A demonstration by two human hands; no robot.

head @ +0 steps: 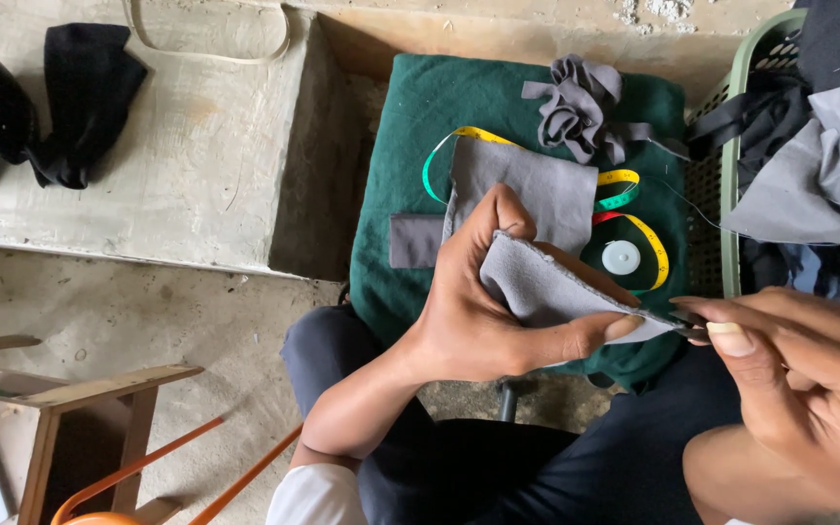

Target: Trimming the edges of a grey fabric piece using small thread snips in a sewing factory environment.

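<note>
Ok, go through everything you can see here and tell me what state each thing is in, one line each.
Left hand: gripping the folded grey cloth.
Right hand: fingertips pinched at the cloth's edge; what they hold is too small to tell.
Grey cloth: folded over, held up.
Flat grey piece: lying on the green cloth.
Tape measure: partly unrolled.
Grey strips: bunched.
Basket: filled with fabric.
Black cloth: crumpled on the slab.

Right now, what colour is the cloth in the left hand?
Grey; the cloth shows best in the head view.
</note>
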